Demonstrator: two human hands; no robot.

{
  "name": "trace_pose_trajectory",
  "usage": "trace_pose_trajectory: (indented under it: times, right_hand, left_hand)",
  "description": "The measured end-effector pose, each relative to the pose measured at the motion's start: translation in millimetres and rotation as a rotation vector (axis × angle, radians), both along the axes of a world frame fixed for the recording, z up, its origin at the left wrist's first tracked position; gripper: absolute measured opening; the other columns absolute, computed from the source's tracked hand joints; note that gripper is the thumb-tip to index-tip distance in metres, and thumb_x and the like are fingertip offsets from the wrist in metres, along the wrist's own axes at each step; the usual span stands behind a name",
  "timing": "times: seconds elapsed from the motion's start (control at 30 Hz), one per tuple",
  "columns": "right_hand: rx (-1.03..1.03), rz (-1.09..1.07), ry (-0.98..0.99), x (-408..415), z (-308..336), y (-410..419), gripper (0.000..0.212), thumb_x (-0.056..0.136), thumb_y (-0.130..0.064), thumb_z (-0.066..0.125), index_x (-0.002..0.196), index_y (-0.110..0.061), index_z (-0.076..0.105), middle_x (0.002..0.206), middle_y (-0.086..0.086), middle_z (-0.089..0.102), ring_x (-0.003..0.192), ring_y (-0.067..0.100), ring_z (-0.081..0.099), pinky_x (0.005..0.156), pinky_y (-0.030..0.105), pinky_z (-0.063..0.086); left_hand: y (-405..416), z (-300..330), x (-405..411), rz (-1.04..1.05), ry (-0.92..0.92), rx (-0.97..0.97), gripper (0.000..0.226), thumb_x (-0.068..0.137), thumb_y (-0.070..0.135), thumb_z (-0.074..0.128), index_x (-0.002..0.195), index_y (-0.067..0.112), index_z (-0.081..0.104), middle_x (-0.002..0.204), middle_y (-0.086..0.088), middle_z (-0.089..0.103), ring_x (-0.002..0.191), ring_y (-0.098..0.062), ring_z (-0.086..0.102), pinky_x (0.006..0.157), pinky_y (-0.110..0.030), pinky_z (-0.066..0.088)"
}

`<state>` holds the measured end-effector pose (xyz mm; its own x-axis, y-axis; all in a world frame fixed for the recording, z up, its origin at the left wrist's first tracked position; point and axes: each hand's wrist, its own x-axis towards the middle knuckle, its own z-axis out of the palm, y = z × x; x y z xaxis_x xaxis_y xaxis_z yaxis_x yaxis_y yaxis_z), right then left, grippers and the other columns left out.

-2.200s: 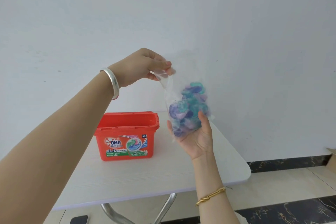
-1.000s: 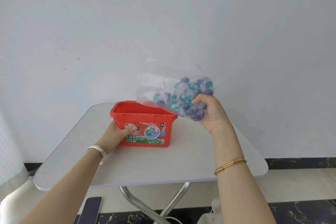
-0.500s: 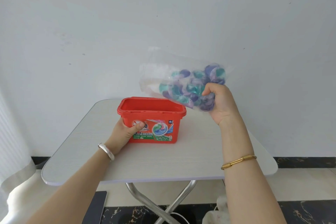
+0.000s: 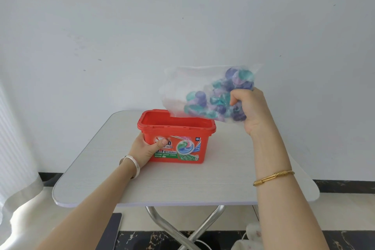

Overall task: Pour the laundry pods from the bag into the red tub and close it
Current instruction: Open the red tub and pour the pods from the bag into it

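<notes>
The red tub stands open on the white table, with no pods visible inside. My left hand grips its front left corner, thumb on the label. My right hand holds the bottom end of a clear plastic bag up above the tub's right side. The bag is tipped sideways, its open mouth hanging at the tub's back rim. Several blue, teal and purple laundry pods are bunched inside the bag near my right hand. No lid is in view.
The table is small with rounded corners and chrome folding legs. A white wall stands right behind it. A pale curtain hangs at the left. A dark flat object lies on the floor under the table's front left.
My left hand let go of the bag top and took hold of the tub. My right hand tipped the bag sideways and raised its bottom; pods have slid toward the mouth.
</notes>
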<state>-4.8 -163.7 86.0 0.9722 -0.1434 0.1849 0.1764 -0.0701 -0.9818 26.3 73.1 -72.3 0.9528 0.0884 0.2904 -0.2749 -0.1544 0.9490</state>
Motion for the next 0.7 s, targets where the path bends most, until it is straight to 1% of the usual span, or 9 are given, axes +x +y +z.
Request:
trace_pose_trajectory:
  times: [0.07, 0.13, 0.2, 0.3, 0.4, 0.47, 0.53, 0.63, 0.7]
  right_hand:
    - [-0.015, 0.020, 0.027, -1, -1, 0, 0.021, 0.063, 0.008, 0.045, 0.059, -0.012, 0.040, 0.058, 0.004, 0.034, 0.049, 0.017, 0.033, 0.035, 0.011, 0.027]
    - [-0.011, 0.014, 0.016, -1, -1, -1, 0.025, 0.064, 0.010, 0.045, 0.056, -0.013, 0.038, 0.055, 0.002, 0.032, 0.044, 0.014, 0.034, 0.034, 0.010, 0.026]
    - [0.002, -0.001, 0.008, -1, 1, 0, 0.024, 0.064, 0.009, 0.046, 0.056, -0.012, 0.038, 0.056, 0.002, 0.033, 0.046, 0.014, 0.035, 0.035, 0.011, 0.028]
    - [-0.071, -0.006, 0.001, -1, 6, 3, 0.022, 0.056, 0.005, 0.048, 0.054, -0.013, 0.037, 0.057, 0.002, 0.033, 0.051, 0.017, 0.034, 0.041, 0.013, 0.026]
    - [-0.060, -0.030, -0.054, -2, 8, 2, 0.018, 0.055, 0.005, 0.047, 0.059, -0.011, 0.040, 0.061, 0.006, 0.033, 0.054, 0.018, 0.035, 0.045, 0.017, 0.025]
    - [-0.070, -0.014, -0.048, -2, 9, 4, 0.017, 0.055, 0.003, 0.047, 0.056, -0.012, 0.039, 0.062, 0.007, 0.035, 0.056, 0.019, 0.038, 0.046, 0.017, 0.028]
    - [-0.088, -0.007, -0.042, 0, 7, 5, 0.026, 0.058, 0.008, 0.046, 0.050, -0.014, 0.033, 0.055, 0.003, 0.031, 0.051, 0.017, 0.034, 0.044, 0.016, 0.025]
    - [-0.030, -0.043, -0.073, 0, 5, 3, 0.020, 0.051, 0.003, 0.046, 0.052, -0.014, 0.034, 0.056, 0.001, 0.032, 0.057, 0.018, 0.037, 0.047, 0.018, 0.029]
    - [-0.028, -0.027, -0.051, 0, 4, 4, 0.018, 0.049, 0.000, 0.045, 0.053, -0.014, 0.036, 0.059, 0.004, 0.034, 0.060, 0.021, 0.039, 0.048, 0.019, 0.030]
  left_hand:
    - [0, -1, 0, 0.004, -0.002, -0.002, 0.091, 0.031, 0.074, 0.074, 0.103, 0.019, 0.064, 0.086, 0.011, 0.075, 0.085, -0.005, 0.069, 0.078, -0.018, 0.051]
    - [0, -1, 1, 0.004, -0.002, -0.007, 0.095, 0.031, 0.073, 0.075, 0.106, 0.016, 0.063, 0.092, 0.006, 0.073, 0.088, -0.010, 0.069, 0.081, -0.022, 0.051]
    - [1, -1, 1, -0.001, -0.008, -0.010, 0.095, 0.032, 0.073, 0.075, 0.106, 0.015, 0.064, 0.094, 0.005, 0.073, 0.089, -0.010, 0.069, 0.081, -0.023, 0.050]
    - [2, -2, 2, -0.004, -0.007, -0.007, 0.101, 0.034, 0.073, 0.074, 0.111, 0.009, 0.062, 0.099, -0.002, 0.072, 0.092, -0.014, 0.068, 0.085, -0.025, 0.050]
    - [1, -1, 1, -0.005, -0.003, 0.004, 0.095, 0.034, 0.072, 0.075, 0.108, 0.013, 0.063, 0.094, 0.006, 0.073, 0.085, -0.002, 0.069, 0.076, -0.014, 0.051]
    - [1, -2, 2, -0.005, 0.009, -0.003, 0.082, 0.038, 0.062, 0.079, 0.103, 0.016, 0.063, 0.082, 0.013, 0.075, 0.081, 0.002, 0.069, 0.073, -0.012, 0.050]
    - [1, -2, 2, -0.011, 0.010, -0.020, 0.070, 0.041, 0.053, 0.078, 0.100, 0.018, 0.063, 0.078, 0.016, 0.075, 0.079, 0.002, 0.069, 0.073, -0.013, 0.050]
    - [0, -3, 1, -0.008, -0.004, -0.020, 0.086, 0.036, 0.062, 0.079, 0.105, 0.015, 0.063, 0.089, 0.010, 0.073, 0.081, 0.001, 0.069, 0.074, -0.013, 0.052]
    - [0, -2, 1, -0.007, -0.002, -0.022, 0.078, 0.038, 0.058, 0.079, 0.103, 0.017, 0.063, 0.086, 0.012, 0.074, 0.080, 0.002, 0.068, 0.075, -0.014, 0.050]
